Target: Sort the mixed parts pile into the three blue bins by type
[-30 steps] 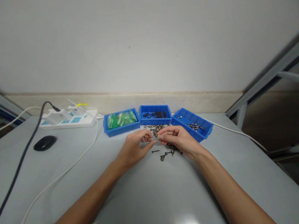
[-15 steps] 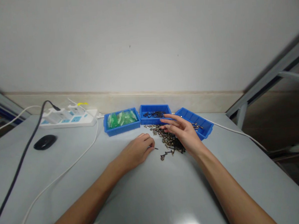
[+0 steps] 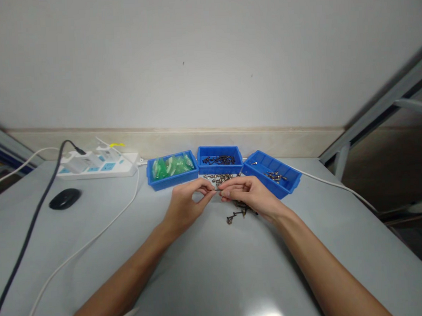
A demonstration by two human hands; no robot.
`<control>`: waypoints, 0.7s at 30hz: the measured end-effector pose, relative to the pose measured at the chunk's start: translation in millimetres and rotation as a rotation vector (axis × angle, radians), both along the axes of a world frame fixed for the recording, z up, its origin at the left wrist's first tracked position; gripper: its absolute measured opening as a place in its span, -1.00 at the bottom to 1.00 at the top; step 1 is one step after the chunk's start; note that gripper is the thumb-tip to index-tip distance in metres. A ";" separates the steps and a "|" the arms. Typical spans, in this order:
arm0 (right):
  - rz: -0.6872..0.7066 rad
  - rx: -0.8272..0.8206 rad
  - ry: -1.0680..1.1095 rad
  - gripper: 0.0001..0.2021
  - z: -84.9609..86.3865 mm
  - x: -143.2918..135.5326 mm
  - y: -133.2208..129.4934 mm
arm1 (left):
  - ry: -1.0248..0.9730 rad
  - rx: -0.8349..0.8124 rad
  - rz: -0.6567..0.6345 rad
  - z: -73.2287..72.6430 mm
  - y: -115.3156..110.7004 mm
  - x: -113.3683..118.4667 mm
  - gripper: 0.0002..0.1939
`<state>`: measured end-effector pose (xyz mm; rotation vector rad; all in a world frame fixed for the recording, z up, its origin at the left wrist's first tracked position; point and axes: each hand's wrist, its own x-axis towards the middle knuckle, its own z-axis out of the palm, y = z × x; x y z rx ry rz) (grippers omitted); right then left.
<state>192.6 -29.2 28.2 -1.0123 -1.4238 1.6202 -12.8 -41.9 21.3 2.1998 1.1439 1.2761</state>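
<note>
A thin dark screw (image 3: 217, 190) bridges the fingertips of both hands, low over the table. My left hand (image 3: 188, 202) pinches one end between thumb and fingers. At the other end, the thumb and fingers of my right hand (image 3: 251, 193) are closed on it; the fingers cover much of the screw. Behind and under my right hand lies a loose pile of small metal fasteners (image 3: 219, 179), partly hidden. A few dark screws (image 3: 235, 215) lie at its near edge. Dark screws also fill part of the middle blue bin (image 3: 220, 170).
The left blue bin (image 3: 173, 181) holds green plastic packets. In the angled right blue bin (image 3: 285, 169) are several shiny metal pieces. A power strip (image 3: 123, 169), a black mouse (image 3: 64, 198) and cables lie to the left. The wall (image 3: 207, 82) stands behind the bins.
My right hand has come down and left from above the pile, its spread fingers now closed on the screw. My left hand has lifted slightly with the screw to meet it.
</note>
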 end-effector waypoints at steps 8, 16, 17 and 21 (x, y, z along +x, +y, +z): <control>-0.259 0.092 0.123 -0.76 -5.8 0.6 6.8 | 0.178 -0.040 -0.103 -7.9 -1.9 4.4 -0.95; -0.299 0.186 0.187 -0.52 -1.0 3.4 8.4 | 0.405 -0.068 -0.405 -17.8 -7.2 14.1 -0.90; -0.295 0.179 0.182 -0.55 -0.5 3.3 7.8 | 0.414 -0.070 -0.405 -17.9 -7.1 14.9 -0.91; -0.294 0.163 0.151 -0.64 0.9 2.7 5.7 | 0.444 -0.059 -0.396 -17.2 -7.0 17.3 -0.90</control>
